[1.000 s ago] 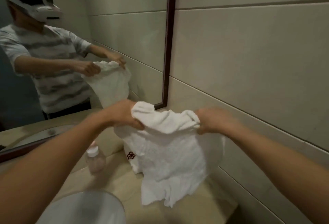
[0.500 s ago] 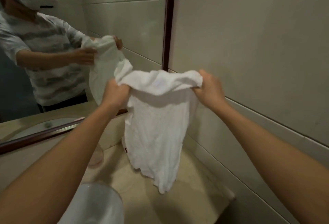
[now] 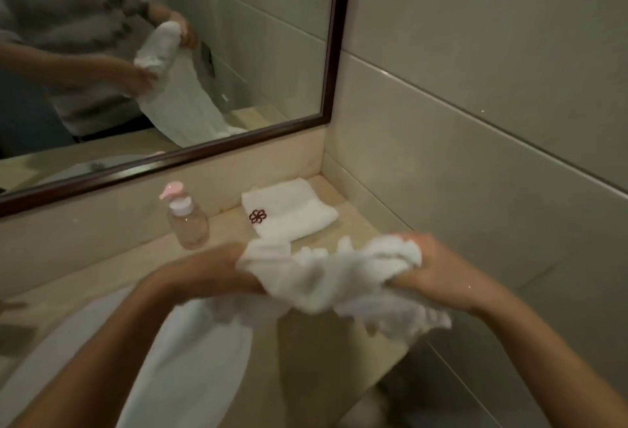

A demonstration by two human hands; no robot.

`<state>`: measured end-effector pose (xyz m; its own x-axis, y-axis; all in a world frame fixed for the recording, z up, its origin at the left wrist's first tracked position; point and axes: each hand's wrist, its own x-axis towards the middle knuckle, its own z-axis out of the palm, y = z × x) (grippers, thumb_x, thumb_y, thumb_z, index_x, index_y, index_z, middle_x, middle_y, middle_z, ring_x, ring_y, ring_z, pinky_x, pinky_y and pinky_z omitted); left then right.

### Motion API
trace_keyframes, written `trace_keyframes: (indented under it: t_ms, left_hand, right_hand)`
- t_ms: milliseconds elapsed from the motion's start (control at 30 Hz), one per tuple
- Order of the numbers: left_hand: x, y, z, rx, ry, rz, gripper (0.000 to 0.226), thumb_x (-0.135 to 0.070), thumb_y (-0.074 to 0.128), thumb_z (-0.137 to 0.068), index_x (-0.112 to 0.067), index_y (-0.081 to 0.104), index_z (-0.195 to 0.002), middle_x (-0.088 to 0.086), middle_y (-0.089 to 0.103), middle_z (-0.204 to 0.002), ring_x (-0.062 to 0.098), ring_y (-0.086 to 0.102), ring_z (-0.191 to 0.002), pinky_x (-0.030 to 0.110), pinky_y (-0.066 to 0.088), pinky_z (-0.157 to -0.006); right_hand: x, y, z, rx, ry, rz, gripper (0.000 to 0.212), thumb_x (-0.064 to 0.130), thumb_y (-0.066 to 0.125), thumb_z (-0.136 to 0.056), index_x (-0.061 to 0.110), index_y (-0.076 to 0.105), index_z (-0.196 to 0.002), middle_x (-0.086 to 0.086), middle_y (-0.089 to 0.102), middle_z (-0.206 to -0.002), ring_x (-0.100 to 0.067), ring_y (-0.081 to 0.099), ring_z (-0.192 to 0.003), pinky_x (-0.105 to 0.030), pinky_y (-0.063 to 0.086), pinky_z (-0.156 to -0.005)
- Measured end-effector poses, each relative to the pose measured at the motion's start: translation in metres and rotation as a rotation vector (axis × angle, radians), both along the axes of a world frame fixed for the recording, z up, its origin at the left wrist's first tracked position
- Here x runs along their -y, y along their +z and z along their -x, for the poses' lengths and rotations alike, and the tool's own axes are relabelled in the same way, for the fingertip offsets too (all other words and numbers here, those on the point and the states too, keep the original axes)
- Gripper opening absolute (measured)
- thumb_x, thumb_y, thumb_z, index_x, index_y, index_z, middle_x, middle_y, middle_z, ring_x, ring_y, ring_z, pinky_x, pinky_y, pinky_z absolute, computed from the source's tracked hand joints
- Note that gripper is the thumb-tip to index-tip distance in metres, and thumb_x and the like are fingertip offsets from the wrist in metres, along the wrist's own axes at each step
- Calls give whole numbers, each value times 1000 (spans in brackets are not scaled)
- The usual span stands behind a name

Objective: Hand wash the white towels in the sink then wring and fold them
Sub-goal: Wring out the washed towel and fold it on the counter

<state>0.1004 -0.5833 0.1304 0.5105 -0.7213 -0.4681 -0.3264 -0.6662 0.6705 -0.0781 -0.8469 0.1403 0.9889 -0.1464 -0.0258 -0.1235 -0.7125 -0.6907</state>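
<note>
Both hands hold a crumpled white towel (image 3: 336, 278) low over the beige counter (image 3: 326, 353). My left hand (image 3: 217, 274) grips its left end and my right hand (image 3: 424, 274) grips its right end, with the cloth bunched between them and its lower edge hanging blurred. A second white towel (image 3: 289, 210), folded, with a dark red flower emblem, lies flat in the back right corner of the counter. The white sink (image 3: 190, 359) curves under my left forearm at the lower left.
A clear pump bottle with a pink top (image 3: 187, 220) stands on the counter left of the folded towel. A dark-framed mirror (image 3: 329, 53) fills the wall behind it. Beige wall tiles (image 3: 475, 121) close the right side. The counter's front edge drops off at the lower right.
Both hands have come down from chest height to just above the counter. The towel, which hung open, is now bunched between them. The view has tilted down, revealing the folded towel.
</note>
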Motion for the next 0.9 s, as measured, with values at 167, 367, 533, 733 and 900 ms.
trace_keyframes:
  t_ms: [167, 367, 533, 733, 900]
  left_hand:
    - [-12, -101, 21, -530, 232, 185, 40, -40, 65, -91, -17, 60, -124, -4, 69, -116, 11, 65, -107, 22, 52, -93]
    - [7, -160, 29, -660, 450, 475, 50, -24, 68, -80, -19, 59, -129, 1, 66, -128, 18, 64, -115, 37, 53, -96]
    - [39, -181, 11, -521, 708, 477, 18, -20, 61, -92, -5, 68, -99, 16, 68, -96, 36, 62, -93, 47, 51, -91]
    - [73, -191, -15, -440, 903, 364, 37, -44, 62, -92, -16, 64, -116, -1, 64, -110, 17, 61, -101, 32, 50, -79]
    - [65, -199, -25, -229, 677, 164, 75, -49, 83, -71, -19, 51, -132, -3, 57, -124, 18, 57, -112, 39, 50, -96]
  right_hand:
    - [0, -77, 9, -425, -45, -356, 31, 22, 77, -87, 23, 67, -116, 7, 74, -109, -9, 70, -102, -31, 58, -88]
    - [10, -116, -8, -391, -213, -474, 23, 44, 67, -90, 30, 65, -109, 15, 74, -97, -2, 70, -89, -15, 52, -71]
    - [21, -148, -33, -254, -297, -416, 22, 42, 57, -99, 24, 68, -104, 6, 73, -99, -8, 69, -91, -18, 52, -75]
    - [31, -168, -54, -248, -371, -550, 32, 41, 53, -101, 17, 71, -114, 1, 76, -104, -15, 73, -96, -35, 57, -90]
    - [43, -184, -61, -289, -449, -646, 33, 41, 54, -101, 20, 68, -123, 4, 76, -110, -11, 72, -100, -34, 55, -95]
